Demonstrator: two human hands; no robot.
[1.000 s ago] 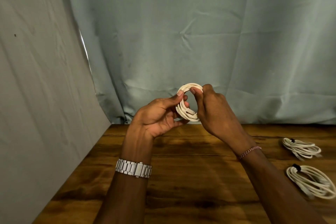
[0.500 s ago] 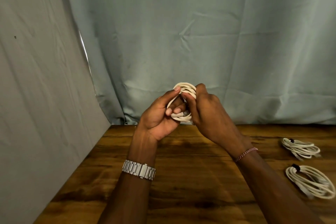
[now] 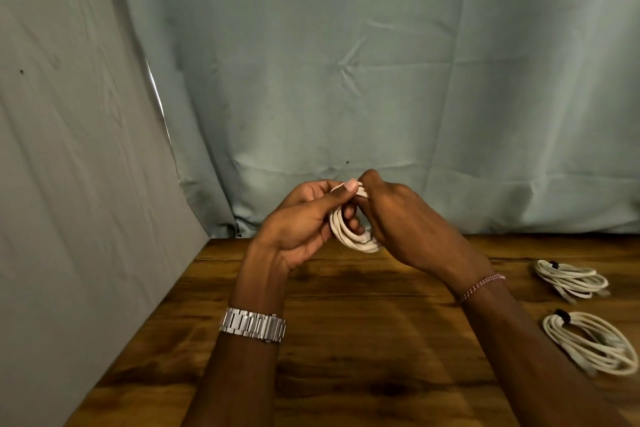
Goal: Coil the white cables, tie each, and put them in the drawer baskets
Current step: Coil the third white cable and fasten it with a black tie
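Coil (image 3: 349, 236) in both hands, above table (image 3: 363, 315).

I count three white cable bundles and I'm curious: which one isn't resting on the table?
The coil held up between the left hand and right hand. The two tied bundles, far and near, lie on the table at right.

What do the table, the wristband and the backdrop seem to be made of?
Table: looks like wood, dark stained, with visible grain and a slight sheen.
Wristband: seems metal, silvery links that glint.
Backdrop: appears to be cloth, pale grey-green, matte, creased and folded.
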